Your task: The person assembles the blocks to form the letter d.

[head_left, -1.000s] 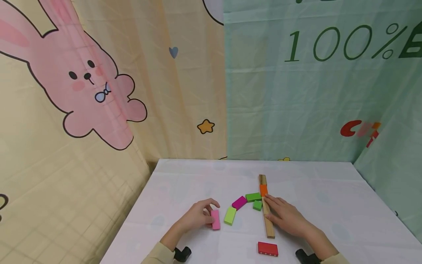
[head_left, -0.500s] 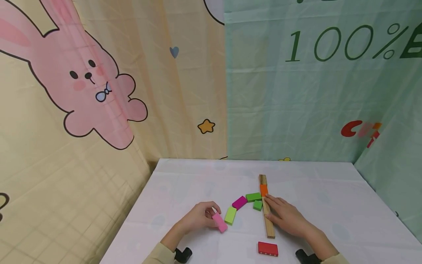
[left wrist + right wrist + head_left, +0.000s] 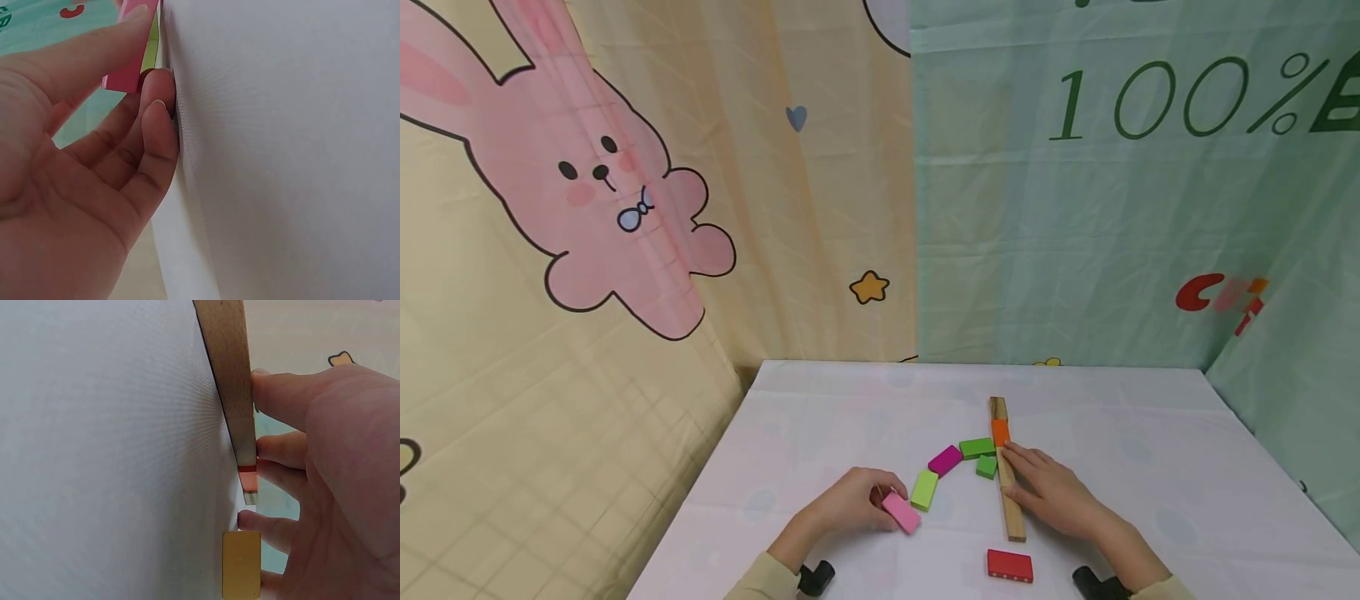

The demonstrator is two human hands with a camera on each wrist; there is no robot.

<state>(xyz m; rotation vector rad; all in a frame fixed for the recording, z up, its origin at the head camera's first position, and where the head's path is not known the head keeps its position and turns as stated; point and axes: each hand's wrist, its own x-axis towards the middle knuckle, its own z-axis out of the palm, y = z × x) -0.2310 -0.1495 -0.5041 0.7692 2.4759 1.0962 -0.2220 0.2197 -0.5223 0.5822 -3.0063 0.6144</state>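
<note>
My left hand [image 3: 854, 500] pinches a pink block [image 3: 901, 512] between thumb and fingers, close to the table. In the left wrist view the thumb lies along the pink block [image 3: 132, 59], while other fingers curl beneath. Just beyond its far end lies a lime block [image 3: 924, 491], followed by a magenta block [image 3: 945, 461] and a green block [image 3: 976, 448] in a curved row. A smaller green block [image 3: 987, 467] sits beside a line of wooden blocks [image 3: 1012, 512] with an orange block [image 3: 1000, 432] in it. The fingertips of my right hand [image 3: 1054, 493] rest on that line.
A red block [image 3: 1010, 566] lies near the front on the white-covered table [image 3: 820, 417]. In the right wrist view a yellow block [image 3: 241, 565] stands by the right hand's outer fingers; the head view hides it. Printed curtains [image 3: 820, 208] hang behind the table.
My left hand has turned the pink block from lengthwise to slanted and shifted it right and slightly nearer, close to the lime block. The right hand has stayed in place.
</note>
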